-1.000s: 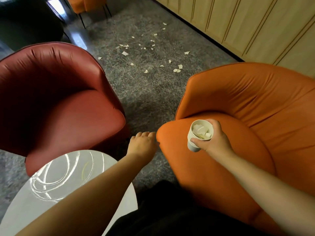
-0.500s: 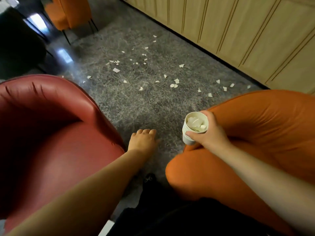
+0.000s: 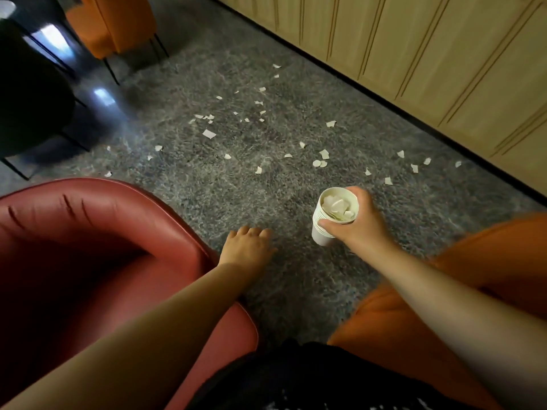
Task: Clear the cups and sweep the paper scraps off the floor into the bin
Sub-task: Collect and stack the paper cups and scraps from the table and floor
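My right hand (image 3: pixel 359 226) grips a stack of white paper cups (image 3: pixel 324 229), held upright over the grey carpet (image 3: pixel 231 196); the top cup has paper scraps inside. My left hand (image 3: pixel 245 247) hangs beside the red armchair with loosely curled fingers and holds nothing. Several white paper scraps (image 3: pixel 209 133) lie scattered over the carpet ahead, between the chairs and the wooden wall. No bin is in view.
A red armchair (image 3: pixel 97 261) is at my left and an orange armchair (image 3: pixel 461 291) at my right, with a carpet gap between them. Wooden panelling (image 3: pixel 429 54) runs along the right. An orange chair (image 3: pixel 118 25) and a black chair (image 3: pixel 26 93) stand at the far left.
I have moved forward between the two armchairs; the white round table has dropped out of view and more scattered scraps show. The cup stack stays in my right hand.
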### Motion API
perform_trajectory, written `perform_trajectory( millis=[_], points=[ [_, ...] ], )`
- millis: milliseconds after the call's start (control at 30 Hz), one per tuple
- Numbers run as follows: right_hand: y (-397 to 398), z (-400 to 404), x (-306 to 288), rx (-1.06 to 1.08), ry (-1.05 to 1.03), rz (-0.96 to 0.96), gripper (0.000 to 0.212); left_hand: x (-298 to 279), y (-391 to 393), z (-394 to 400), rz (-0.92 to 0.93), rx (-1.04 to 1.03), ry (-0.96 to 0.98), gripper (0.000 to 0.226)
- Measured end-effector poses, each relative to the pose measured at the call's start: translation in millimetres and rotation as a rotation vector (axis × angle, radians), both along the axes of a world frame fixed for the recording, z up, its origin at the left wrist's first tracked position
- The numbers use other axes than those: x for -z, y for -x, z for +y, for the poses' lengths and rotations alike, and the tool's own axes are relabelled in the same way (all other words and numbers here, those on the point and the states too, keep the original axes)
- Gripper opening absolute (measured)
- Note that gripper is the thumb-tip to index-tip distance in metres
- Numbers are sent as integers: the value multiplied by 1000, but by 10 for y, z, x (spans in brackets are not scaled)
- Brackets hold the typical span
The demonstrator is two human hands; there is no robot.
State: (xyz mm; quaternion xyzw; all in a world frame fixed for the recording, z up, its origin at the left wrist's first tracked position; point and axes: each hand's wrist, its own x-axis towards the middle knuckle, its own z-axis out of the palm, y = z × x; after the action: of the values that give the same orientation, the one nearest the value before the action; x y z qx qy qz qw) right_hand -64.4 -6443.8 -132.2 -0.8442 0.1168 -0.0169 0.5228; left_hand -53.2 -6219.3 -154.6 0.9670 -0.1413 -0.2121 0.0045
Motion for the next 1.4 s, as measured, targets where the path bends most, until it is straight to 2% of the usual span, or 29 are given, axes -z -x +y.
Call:
perform_trajectory(
  millis=[467, 667, 834, 1067, 1400],
  points=[
    [-1436, 78, 141, -111, 7, 92, 65, 104, -1221, 154, 74, -105, 15, 49],
    [-2731, -216, 138, -197, 61, 129, 69, 196, -2323, -6, 107, -243, 18, 53],
    [-3532, -221, 110, -267, 85, 126, 71, 141, -2887, 26, 82, -342, 39, 53],
    [-4409, 414, 161, -401, 99, 141, 73, 84, -3476, 436, 54, -467, 47, 53],
    [-5859, 1705, 174, -478, 91, 120, 70, 114, -4723, 1784, 37, -524, 15, 53]
  ],
)
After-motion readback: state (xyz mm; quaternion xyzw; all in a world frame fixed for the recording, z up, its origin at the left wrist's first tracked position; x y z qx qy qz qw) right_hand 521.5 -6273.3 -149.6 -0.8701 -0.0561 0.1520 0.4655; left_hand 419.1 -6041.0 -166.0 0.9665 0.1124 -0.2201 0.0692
